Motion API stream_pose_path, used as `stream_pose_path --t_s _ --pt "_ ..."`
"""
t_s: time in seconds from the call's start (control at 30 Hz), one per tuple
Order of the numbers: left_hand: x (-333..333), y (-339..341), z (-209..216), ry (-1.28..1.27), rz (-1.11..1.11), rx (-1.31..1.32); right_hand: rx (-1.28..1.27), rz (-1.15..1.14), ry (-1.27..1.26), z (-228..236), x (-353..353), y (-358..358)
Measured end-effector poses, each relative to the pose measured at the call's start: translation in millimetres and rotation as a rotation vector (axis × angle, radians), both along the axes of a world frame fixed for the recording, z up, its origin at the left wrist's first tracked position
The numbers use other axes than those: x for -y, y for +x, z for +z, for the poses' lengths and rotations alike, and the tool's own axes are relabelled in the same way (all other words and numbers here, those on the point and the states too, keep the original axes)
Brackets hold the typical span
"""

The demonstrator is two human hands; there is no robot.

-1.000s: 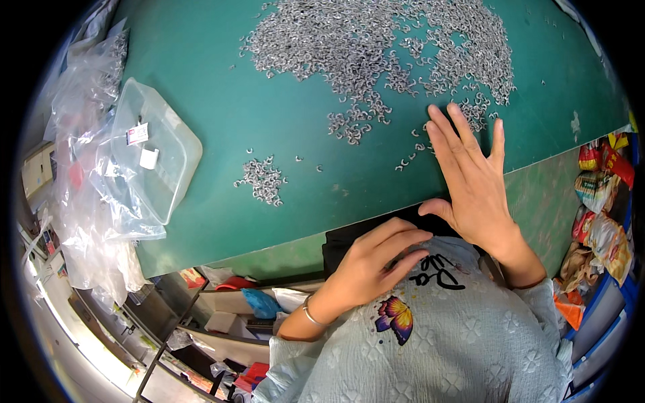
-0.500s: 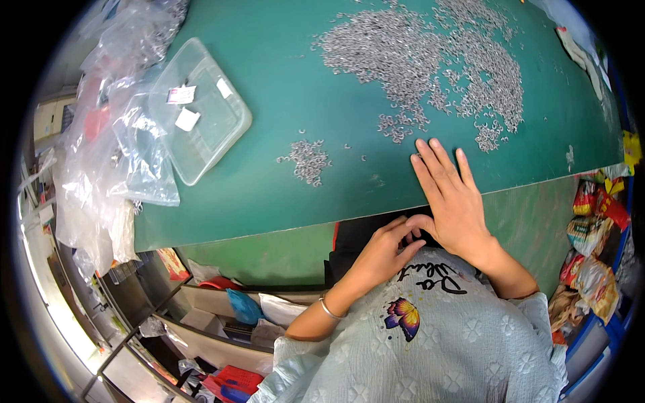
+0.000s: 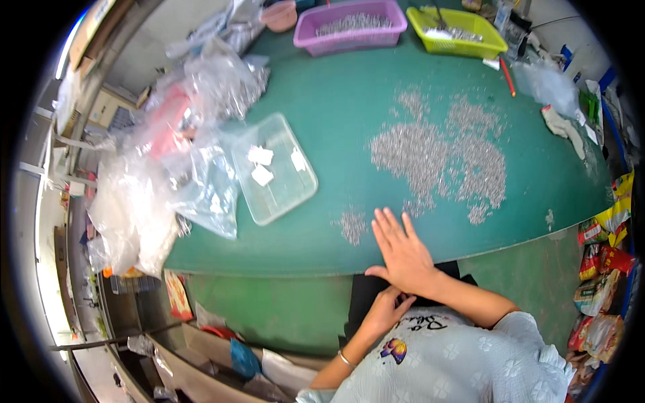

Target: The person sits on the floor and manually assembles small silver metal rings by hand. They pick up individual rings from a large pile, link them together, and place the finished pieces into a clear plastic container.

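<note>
Right hand (image 3: 402,252) flat on the green bench (image 3: 336,127), palm down, fingers spread and pointing away from the body, resting at the near edge. Nothing gripped. Left hand (image 3: 384,307) below the bench edge, just under the right wrist, fingers loosely curled against the dark lap area; whether anything pinched there, cannot tell.

Small heap of tiny metal parts (image 3: 352,225) just left of the right fingertips, close but apart. Large spread of the same silver parts (image 3: 440,158) beyond the fingers, scattered across the middle of the bench, its nearest fringe close to the fingertips.

Clear shallow plastic tray (image 3: 277,195) left of the small heap, lying flat, with three white slips (image 3: 262,174) inside. Crumpled clear plastic bags (image 3: 168,174) piled further left, overhanging the bench's left edge, something pink-red showing through.

At the far edge: purple basket (image 3: 349,30) holding silver parts, yellow-green basket (image 3: 457,33) beside it to the right, likewise loaded. Red pencil-like stick (image 3: 508,76) lying near the yellow-green basket. Light work glove (image 3: 564,127) and clear film at the right end of the bench.

Bench top plain green, matt, curved in view by the lens; front panel green too. Colourful snack packets (image 3: 598,269) stacked at the right side, below bench level. Boxes, bags and clutter on the floor (image 3: 222,349) under the left front. Pale wall and shelving along the left rim, blurred.
</note>
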State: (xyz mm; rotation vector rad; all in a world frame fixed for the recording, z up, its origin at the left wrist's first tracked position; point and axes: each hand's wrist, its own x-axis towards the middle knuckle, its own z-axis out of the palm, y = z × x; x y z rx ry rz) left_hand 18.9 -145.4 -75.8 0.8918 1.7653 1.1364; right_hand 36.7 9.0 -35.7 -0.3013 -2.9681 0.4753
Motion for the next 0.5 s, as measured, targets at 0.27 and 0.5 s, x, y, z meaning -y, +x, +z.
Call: stream_pose_path --t_s 0.27,0.5 --pt "10 -8 17 -0.034 -0.01 -0.022 -0.16 0.066 -0.084 -1 17 -38" --pt "-21 -11 66 0.173 0.066 -0.35 -0.457 -0.03 -0.48 2 -9 -11"
